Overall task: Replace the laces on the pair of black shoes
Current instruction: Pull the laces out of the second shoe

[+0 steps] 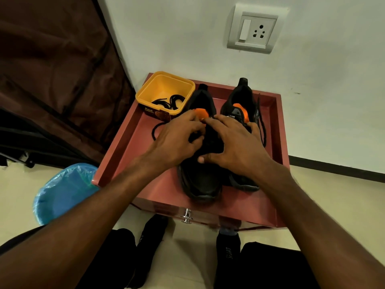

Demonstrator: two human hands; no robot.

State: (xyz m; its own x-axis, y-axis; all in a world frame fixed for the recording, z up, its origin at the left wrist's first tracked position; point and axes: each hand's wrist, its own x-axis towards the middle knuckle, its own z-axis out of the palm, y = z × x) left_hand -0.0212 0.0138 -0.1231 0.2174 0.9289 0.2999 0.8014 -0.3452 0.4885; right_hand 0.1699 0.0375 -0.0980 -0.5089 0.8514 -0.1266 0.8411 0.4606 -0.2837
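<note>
1. Left shoe (200,176): midsection and eyelets covered by both hands; only toe, heel tab and orange tongue patch visible.
2. Left hand (177,138): fingertips curled down onto the shoe; whether they pinch a lace cannot be told.
3. Right hand (235,147): palm side hidden; what lies under it cannot be told.
4. Right shoe (242,113): inner side and forepart masked by the right hand and wrist; tongue print too small to read.
5. Yellow tub (166,90): label partly hidden by the left hand, lettering blurred.
6. Blue bin (62,192): near edge behind the left forearm.
7. Red tray (125,142): front right corner behind the right forearm.
</note>
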